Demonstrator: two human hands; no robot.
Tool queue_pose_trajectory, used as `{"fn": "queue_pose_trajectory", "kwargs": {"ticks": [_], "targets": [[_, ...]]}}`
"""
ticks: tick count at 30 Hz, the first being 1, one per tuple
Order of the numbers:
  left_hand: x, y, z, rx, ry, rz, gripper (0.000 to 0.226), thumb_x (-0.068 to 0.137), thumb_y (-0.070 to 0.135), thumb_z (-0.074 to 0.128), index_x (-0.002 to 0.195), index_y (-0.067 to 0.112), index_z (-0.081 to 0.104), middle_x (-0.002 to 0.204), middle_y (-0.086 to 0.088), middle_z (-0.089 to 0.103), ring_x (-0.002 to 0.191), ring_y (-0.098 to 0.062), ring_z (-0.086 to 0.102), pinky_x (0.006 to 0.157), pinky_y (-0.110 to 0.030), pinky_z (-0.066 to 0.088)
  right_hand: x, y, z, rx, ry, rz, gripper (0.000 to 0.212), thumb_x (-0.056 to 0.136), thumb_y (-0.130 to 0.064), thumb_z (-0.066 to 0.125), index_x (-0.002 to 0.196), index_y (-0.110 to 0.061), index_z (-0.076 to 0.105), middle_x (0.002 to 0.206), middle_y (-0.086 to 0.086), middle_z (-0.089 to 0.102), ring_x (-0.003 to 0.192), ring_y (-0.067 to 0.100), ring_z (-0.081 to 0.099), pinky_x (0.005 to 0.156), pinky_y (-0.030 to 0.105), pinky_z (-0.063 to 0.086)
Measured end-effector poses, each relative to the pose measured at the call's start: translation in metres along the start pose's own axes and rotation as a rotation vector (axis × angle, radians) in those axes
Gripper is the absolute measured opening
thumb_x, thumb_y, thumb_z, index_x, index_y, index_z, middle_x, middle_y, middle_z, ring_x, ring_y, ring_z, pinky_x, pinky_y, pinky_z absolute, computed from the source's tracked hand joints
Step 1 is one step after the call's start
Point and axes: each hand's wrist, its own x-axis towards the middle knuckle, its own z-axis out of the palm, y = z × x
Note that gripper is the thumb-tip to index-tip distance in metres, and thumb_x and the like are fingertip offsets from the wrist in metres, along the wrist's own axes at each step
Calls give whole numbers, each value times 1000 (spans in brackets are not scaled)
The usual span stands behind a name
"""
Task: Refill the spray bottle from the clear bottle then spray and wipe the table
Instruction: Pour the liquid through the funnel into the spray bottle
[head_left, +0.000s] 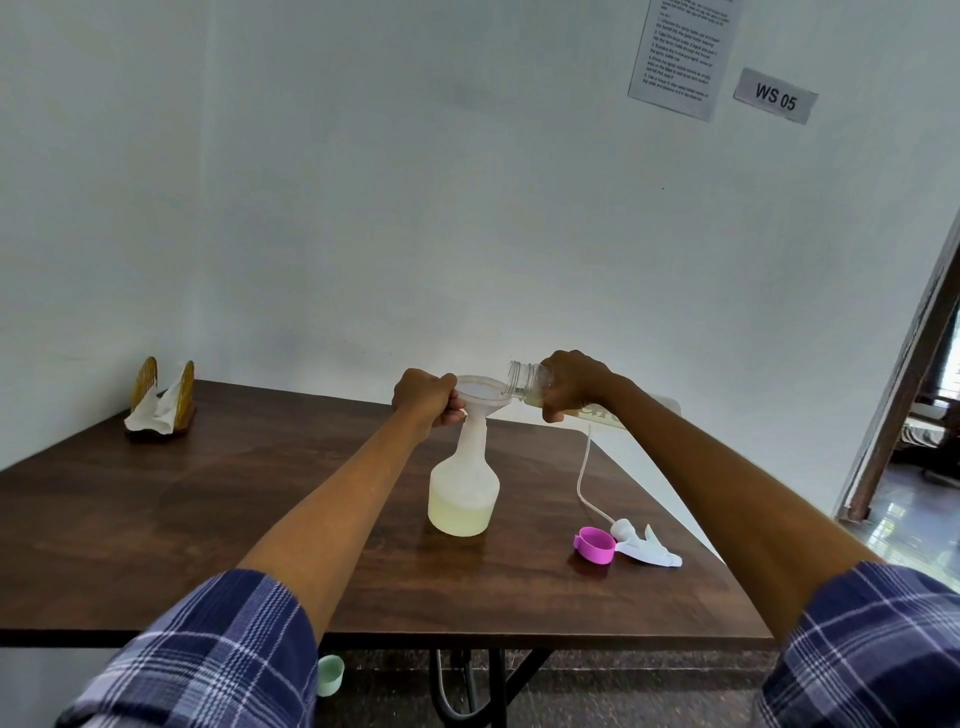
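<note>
Dark brown wood grain covers the table (260, 519), and on it, near the middle, stands a translucent white plastic spray bottle (464, 491) with its sprayer off and pale yellow liquid filling its lower part. A translucent white funnel (480, 393) sits in the neck of this bottle. The left hand (427, 397) is closed around the funnel's near rim and the top of the neck, fingers curled tight. The right hand (571, 384) grips a clear plastic bottle (530, 383), tipped nearly on its side with its threaded open mouth over the funnel's right edge; some pale liquid lies in its lower side. To the right on the table rests a bright pink round cap (595, 543), open side up, touching a white trigger sprayer head (644, 543) whose thin tube (583, 475) curves away toward the far edge. At the far left corner stands a brown wooden napkin holder (163, 397) with white tissues (150, 415) spilling forward. Both forearms are bare, with blue plaid sleeves (208, 654) rolled back. A printed sheet (680, 52) and a label (775, 96) reading "WS 05" hang on the white wall.
</note>
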Motion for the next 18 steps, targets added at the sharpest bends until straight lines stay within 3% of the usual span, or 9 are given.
{"fn": "queue_pose_trajectory", "kwargs": {"ticks": [3,11,18], "targets": [[0,0,0,-3,-3,0,24,87,9,52,64,6,58,60,-8,62,31,-8,53,53,-23,54,1,-1,0,7,4,-1,36,53,-13,75,63,-19,41,65,-3,47,70,22,51,52,21,31],[-1,1,0,-1,-10,8,24,88,9,51,65,5,58,61,-8,62,28,-6,53,40,-15,51,1,-2,-1,-14,-3,0,36,53,-14,74,64,-20,41,68,-4,48,73,22,51,52,21,31],[1,-1,0,7,-9,11,24,88,10,51,66,6,59,61,-7,63,29,-6,54,46,-19,53,1,-1,0,-10,1,-1,36,54,-14,75,64,-20,41,67,-4,48,72,21,51,52,21,31]]}}
